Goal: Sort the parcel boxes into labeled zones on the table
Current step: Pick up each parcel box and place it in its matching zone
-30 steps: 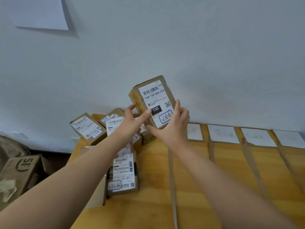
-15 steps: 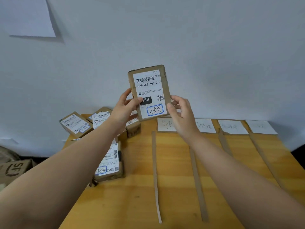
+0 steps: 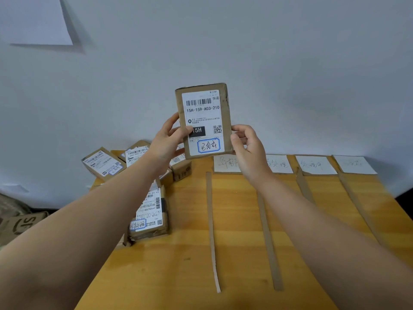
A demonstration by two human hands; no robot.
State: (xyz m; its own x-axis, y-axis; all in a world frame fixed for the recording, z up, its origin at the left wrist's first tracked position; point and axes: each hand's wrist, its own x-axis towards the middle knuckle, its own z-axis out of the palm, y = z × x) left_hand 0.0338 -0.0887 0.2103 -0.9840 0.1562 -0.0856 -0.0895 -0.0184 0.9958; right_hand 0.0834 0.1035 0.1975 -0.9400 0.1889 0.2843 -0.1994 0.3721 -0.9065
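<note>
Head view: a pale grey wall (image 3: 290, 63) fills the upper half, with a white paper sheet (image 3: 35, 19) stuck on it at 10 o'clock. Below lies the wooden surface (image 3: 183, 265), running from 6 o'clock out toward 3 o'clock. A brown carton printed "SF" (image 3: 22, 222) sits lower than the surface edge at 8 o'clock.

A cluster of unsorted parcel boxes (image 3: 149, 211) crowds the surface at 8 to 9 o'clock, partly hidden by the left forearm. The rearmost box (image 3: 102, 163) lies tilted near the wall. Four cardboard strips (image 3: 211, 220) run from the wall side toward the viewer, splitting the surface into lanes from 6 to 3 o'clock. At the wall end of the lanes, at 3 o'clock, four handwritten zone labels (image 3: 315, 164) lie flat in a row; their writing is too faint to read.

Dead centre, the held parcel box (image 3: 203, 119) is upright in the air above the surface, its shipping label reading "15H-159-A03-210" facing the camera. The left hand (image 3: 166, 142) grips its left edge, thumb laid on the label. The right hand (image 3: 248, 146) grips the right edge, its fingers (image 3: 240, 130) curled onto the box's side.
</note>
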